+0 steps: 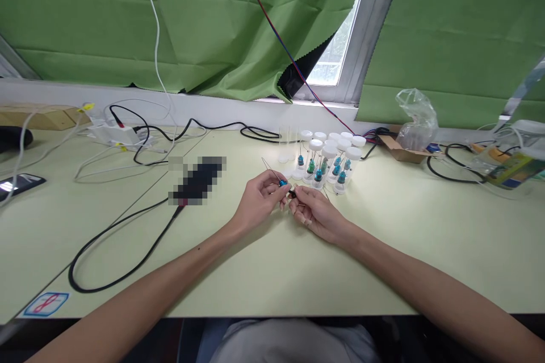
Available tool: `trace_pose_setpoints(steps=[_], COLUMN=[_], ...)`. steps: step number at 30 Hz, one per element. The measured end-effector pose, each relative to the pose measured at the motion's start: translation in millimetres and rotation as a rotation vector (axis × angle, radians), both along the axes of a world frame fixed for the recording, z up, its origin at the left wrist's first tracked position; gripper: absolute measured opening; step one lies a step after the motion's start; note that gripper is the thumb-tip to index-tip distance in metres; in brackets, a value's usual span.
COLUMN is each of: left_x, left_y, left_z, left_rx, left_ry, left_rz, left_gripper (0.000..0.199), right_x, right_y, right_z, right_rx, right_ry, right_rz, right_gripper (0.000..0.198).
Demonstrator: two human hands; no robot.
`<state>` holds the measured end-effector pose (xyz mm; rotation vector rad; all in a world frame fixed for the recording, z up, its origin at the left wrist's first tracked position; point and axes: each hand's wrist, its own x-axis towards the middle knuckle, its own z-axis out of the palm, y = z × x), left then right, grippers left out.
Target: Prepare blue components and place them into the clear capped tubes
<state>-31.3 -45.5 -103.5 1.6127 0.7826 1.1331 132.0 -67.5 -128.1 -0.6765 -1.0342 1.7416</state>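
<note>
My left hand [264,195] is closed on a small blue part [283,182] with two thin stiff leads that point up and to the left. Fingertips of my right hand [317,212] pinch a small black piece [292,193] right beside the blue part; whether the two are joined I cannot make out. Just beyond my hands stands a cluster of clear vials [328,165] with white caps. Inside them are similar blue or green parts with thin leads. Uncapped clear tubes [286,144] stand at the cluster's left, with loose white caps [297,173] close by.
A blurred-out dark device [198,181] with a black cable [106,288] lies left of my hands. Further left are a power strip [117,135] and a phone [19,183]. At right stand a cardboard box [402,150] with a plastic bag and a labelled clear container [517,164].
</note>
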Motion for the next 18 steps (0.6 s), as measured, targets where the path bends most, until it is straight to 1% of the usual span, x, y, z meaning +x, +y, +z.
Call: trace_pose_setpoints(steps=[4,9,18], left_x=[0.1,-0.3,0.1], left_y=[-0.2,0.4,-0.6], left_z=[-0.4,-2.1,-1.8], left_rx=[0.013,0.057,0.089], left_ry=[-0.003,0.008,0.030], left_rz=[-0.010,-0.031,-0.031], left_gripper=[0.027,0.021,0.019], right_x=[-0.1,0.5,-0.2], right_y=[-0.4,0.1,-0.3], right_z=[0.7,2.4,1.0], right_rx=[-0.022,-0.065,-0.099], right_ry=[-0.014,-0.018,-0.011], right_rz=[-0.014,-0.022,0.004], right_gripper=[0.038,0.041,0.043])
